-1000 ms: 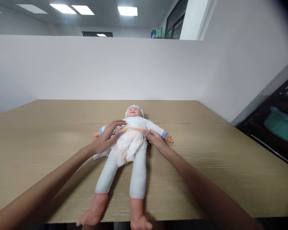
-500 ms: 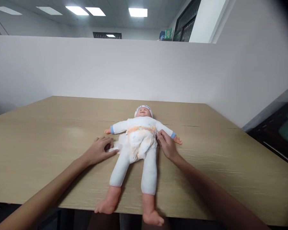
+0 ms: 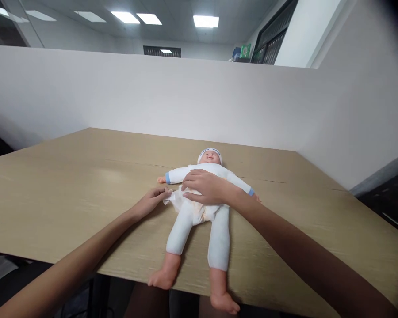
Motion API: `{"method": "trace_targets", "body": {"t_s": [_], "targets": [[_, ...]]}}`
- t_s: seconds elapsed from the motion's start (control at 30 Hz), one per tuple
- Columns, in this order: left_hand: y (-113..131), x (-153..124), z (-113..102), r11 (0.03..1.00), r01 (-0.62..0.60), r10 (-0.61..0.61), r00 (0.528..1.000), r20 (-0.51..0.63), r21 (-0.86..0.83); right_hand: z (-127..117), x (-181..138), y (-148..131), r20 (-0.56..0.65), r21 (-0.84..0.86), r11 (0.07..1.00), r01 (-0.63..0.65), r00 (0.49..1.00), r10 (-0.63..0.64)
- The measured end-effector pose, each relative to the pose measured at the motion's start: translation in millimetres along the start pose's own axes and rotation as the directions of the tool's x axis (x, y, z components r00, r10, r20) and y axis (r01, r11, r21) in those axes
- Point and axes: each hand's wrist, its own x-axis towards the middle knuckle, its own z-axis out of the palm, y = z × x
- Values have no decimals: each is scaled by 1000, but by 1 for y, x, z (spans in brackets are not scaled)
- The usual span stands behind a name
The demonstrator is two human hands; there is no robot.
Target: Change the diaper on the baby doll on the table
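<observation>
A baby doll (image 3: 178,236) in a white suit with blue cuffs and a white cap lies on its back, its feet at the table's near edge. Around its hips is a white diaper (image 3: 199,215) with orange markings, one side wing spread out to the left. My left hand (image 3: 154,198) pinches the end of that wing between thumb and fingers. Flat across the doll's belly and the diaper's front lies my right hand (image 3: 205,186), fingers extended to the left. It hides most of the diaper's waistband.
The doll lies on a wide wooden table (image 3: 69,176). A white partition wall (image 3: 152,97) rises behind the table and along its right side. A dark object (image 3: 388,198) stands beyond the right edge. My legs are under the near edge.
My right hand has moved left from the diaper's right side onto its front. My left hand has closed on the wing. The camera view has shifted and tilted slightly.
</observation>
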Motion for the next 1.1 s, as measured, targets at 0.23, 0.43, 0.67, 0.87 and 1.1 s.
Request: {"method": "trace_targets", "body": {"t_s": [0.23, 0.43, 0.67, 0.87, 1.1], "targets": [[-2, 5, 8, 987, -20, 1, 993, -120, -159, 10, 16, 20, 235, -96, 995, -39, 970, 61], [-12, 9, 7, 977, -33, 6, 992, -128, -211, 13, 32, 17, 331, -256, 959, -122, 921, 206], [-14, 10, 9, 963, -43, 8, 991, -131, -268, 16, 33, 18, 270, -244, 952, -183, 930, 248], [-11, 16, 13, 946, -39, 4, 994, -108, -323, 19, 30, 20, 223, -269, 955, -124, 957, 187], [-13, 28, 19, 912, -56, 15, 994, -104, -406, 26, 39, 15, 290, -415, 907, -74, 934, 209]]}}
